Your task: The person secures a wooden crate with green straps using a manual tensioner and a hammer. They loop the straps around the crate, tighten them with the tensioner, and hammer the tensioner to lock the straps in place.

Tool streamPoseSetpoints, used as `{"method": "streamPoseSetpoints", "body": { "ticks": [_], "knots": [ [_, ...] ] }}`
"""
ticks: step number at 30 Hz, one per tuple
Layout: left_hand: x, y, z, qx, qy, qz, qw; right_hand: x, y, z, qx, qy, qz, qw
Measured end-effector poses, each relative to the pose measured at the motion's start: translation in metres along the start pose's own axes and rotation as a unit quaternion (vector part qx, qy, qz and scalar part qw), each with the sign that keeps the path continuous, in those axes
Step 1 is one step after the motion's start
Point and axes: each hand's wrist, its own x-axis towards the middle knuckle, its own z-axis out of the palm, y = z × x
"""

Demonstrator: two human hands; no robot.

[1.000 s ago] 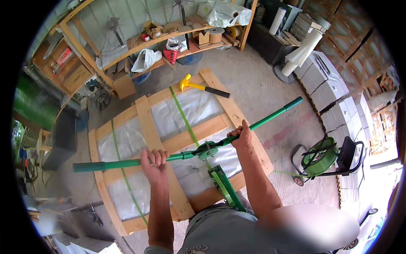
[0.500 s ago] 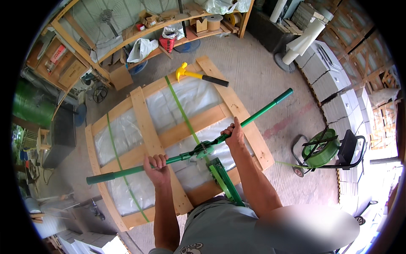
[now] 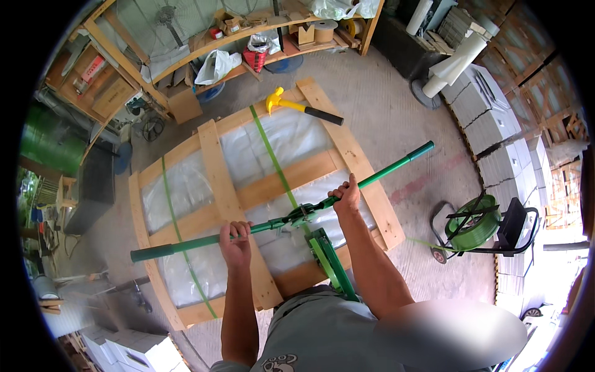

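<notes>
A long-handled green strap sealer lies across a wooden crate, its jaws at the nearer end of a green strap. My left hand is wrapped round the left handle, near the jaws. Round the other handle, a little farther away, my right hand is closed. Both handles are spread wide, almost in one line. Just below the jaws, a green strapping tensioner rests on the crate's near edge in front of my waist. Wrapped sheeting shows between the slats.
A yellow claw hammer with a black grip lies on the crate's far edge. Another green strap crosses its left side. A wheeled strap dispenser stands at right, before stacked pale blocks. A cluttered shelf spans the back.
The view has shifted slightly. The right handle's far end has come a little nearer to me; both hands keep their grip on the sealer.
</notes>
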Motion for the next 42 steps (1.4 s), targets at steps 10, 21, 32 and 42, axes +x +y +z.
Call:
{"method": "streamPoseSetpoints", "body": {
  "ticks": [10,21,32,42],
  "knots": [
    [-0.015,0.023,-0.004,0.011,0.058,0.012,0.998,0.009,-0.036,-0.025,-0.013,-0.193,-0.027,0.981],
    [-0.028,0.197,-0.008,-0.039,0.048,0.195,0.979,0.026,-0.248,-0.023,0.065,-0.216,-0.14,0.964],
    [-0.044,0.198,0.042,0.035,0.079,0.226,0.97,-0.114,-0.222,0.061,-0.026,-0.188,-0.314,0.93],
    [-0.033,0.196,0.057,0.02,0.115,0.207,0.971,-0.101,-0.279,0.061,-0.027,-0.336,-0.154,0.929]
  ]
}}
